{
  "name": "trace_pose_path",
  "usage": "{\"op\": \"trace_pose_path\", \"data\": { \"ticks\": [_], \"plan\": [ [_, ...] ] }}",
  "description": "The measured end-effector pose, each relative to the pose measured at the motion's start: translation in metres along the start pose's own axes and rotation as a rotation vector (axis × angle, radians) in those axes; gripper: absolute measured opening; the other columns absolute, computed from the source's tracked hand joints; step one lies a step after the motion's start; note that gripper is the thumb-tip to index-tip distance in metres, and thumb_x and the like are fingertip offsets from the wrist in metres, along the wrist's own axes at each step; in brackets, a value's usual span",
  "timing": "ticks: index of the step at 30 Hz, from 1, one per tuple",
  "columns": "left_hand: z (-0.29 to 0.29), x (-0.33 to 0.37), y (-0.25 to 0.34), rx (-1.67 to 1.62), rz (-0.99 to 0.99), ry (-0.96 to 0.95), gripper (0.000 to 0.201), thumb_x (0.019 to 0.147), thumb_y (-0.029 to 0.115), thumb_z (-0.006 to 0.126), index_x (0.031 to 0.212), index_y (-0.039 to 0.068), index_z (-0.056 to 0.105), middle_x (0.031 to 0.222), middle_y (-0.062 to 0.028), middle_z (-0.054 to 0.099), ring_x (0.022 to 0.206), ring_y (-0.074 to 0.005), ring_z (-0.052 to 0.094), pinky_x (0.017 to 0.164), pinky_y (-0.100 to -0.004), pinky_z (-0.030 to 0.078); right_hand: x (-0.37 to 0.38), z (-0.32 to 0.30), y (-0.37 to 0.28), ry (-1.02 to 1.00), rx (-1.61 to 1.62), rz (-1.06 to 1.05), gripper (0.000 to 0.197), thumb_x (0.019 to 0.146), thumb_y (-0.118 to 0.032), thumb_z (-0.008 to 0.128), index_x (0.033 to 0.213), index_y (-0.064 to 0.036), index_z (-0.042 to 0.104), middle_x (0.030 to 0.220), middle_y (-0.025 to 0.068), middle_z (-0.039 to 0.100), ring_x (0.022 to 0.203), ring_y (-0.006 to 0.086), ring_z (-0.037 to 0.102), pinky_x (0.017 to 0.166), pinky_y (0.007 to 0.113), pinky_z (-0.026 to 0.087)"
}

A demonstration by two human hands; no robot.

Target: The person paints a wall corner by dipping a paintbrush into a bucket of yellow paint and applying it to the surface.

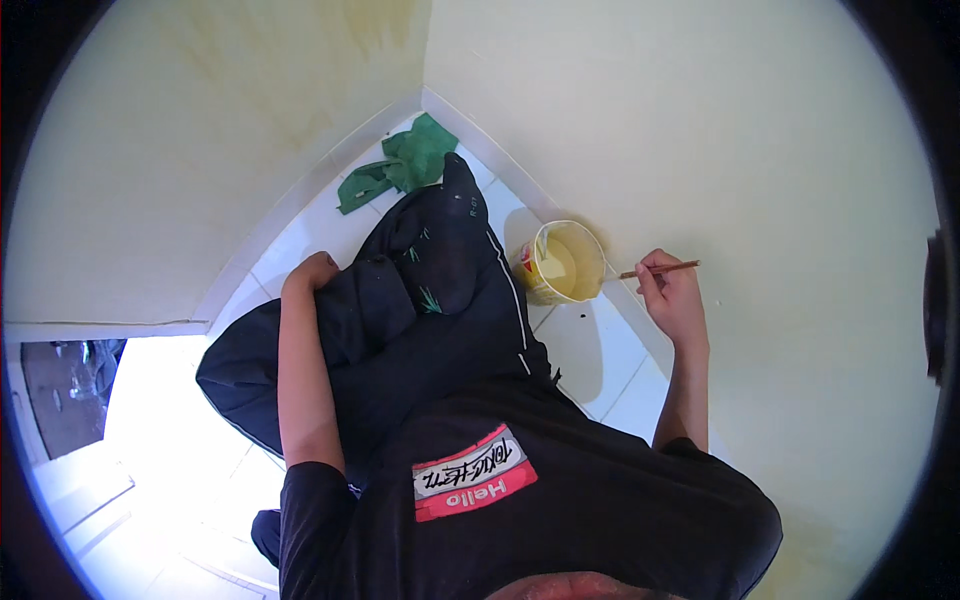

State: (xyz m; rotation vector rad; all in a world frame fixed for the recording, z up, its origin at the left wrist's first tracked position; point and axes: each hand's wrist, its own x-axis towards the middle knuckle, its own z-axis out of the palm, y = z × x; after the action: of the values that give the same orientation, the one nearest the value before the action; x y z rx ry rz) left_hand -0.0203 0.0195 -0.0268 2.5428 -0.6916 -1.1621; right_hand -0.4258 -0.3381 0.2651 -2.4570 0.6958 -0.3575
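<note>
My right hand [667, 287] pinches the thin brown handle of a paintbrush [685, 266]. The brush's pale tip points left, at the rim of a bucket [536, 290]; whether it touches cannot be made out. Cream-yellow paint [567, 258] is in the bucket, which stands on the tiles against the right wall, with its thin wire handle at the rim. On the far side of my bent left leg lies my left hand [318, 270], fingers curled in and partly hidden, with nothing seen in it.
Two pale walls meet in a corner ahead, and the left one [330, 60] has yellowish streaks. A crumpled green cloth [415, 150] lies on white floor tiles [610, 350]. My dark-trousered legs [350, 310] fill the middle. Bright light falls through an opening [160, 400] at left.
</note>
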Motion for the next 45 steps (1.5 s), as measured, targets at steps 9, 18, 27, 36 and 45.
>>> {"op": "trace_pose_path", "data": {
  "ticks": [9,18,27,36,45],
  "plan": [
    [0.002,0.002,-0.011,0.001,-0.017,0.050,0.030,0.075,0.022,0.066,0.095,0.002,0.074,0.094,-0.0160,0.073,0.088,-0.0282,0.069,0.079,-0.0397,0.053,0.004,0.000,-0.009,-0.058,-0.044,-0.034,0.014,0.090,-0.005,0.058,0.077,0.0018,0.058,0.058,0.0144,0.054,0.049,0.0207,0.052,0.049,0.033,0.040],
    [-0.004,-0.017,0.009,-0.016,0.061,0.060,0.031,0.074,0.022,0.064,0.093,-0.001,0.074,0.092,-0.0180,0.073,0.085,-0.0296,0.070,0.077,-0.0413,0.053,0.000,-0.007,-0.001,0.242,-0.025,-0.280,0.015,0.091,-0.005,0.059,0.079,0.0040,0.059,0.063,0.0117,0.058,0.050,0.0174,0.056,0.050,0.027,0.045],
    [0.003,-0.013,0.019,-0.003,0.130,0.114,0.033,0.080,0.022,0.061,0.099,-0.003,0.072,0.108,-0.0231,0.068,0.100,-0.0365,0.067,0.088,-0.0445,0.051,0.013,0.013,0.033,0.666,0.471,0.059,0.023,0.096,-0.018,0.061,0.083,0.0011,0.062,0.067,0.0076,0.061,0.051,0.0104,0.056,0.046,0.024,0.046],
    [-0.002,-0.024,0.037,-0.023,-0.072,0.407,0.044,0.081,0.027,0.062,0.119,0.004,0.062,0.124,-0.0202,0.063,0.116,-0.0338,0.060,0.099,-0.0447,0.047,0.020,0.044,0.052,0.656,0.516,0.132,0.028,0.097,-0.021,0.062,0.077,-0.0018,0.058,0.061,0.0050,0.055,0.047,0.0097,0.051,0.045,0.024,0.042],
    [0.010,0.000,0.006,0.015,0.030,0.102,0.044,0.083,0.032,0.061,0.111,-0.001,0.067,0.119,-0.0218,0.065,0.111,-0.0348,0.063,0.096,-0.0430,0.048,0.029,0.050,0.061,0.546,0.452,0.117,0.026,0.097,-0.020,0.060,0.077,-0.0035,0.055,0.060,0.0022,0.050,0.048,0.0076,0.048,0.040,0.022,0.043]
  ]
}}
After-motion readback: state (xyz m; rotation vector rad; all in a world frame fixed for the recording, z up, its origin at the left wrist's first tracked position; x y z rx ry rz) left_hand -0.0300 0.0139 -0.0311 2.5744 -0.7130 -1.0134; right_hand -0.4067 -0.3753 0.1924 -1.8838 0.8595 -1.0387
